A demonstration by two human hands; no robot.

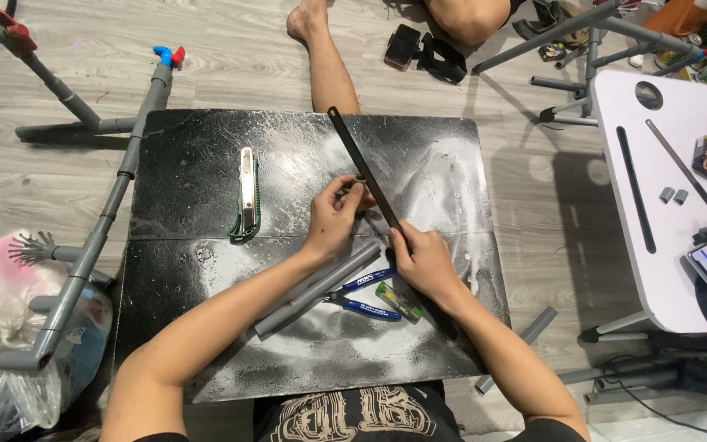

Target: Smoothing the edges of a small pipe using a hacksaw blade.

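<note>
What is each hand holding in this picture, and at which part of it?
Both hands press a long dark ruler: left hand near its middle, right hand lower down. Neither lifts it.
</note>
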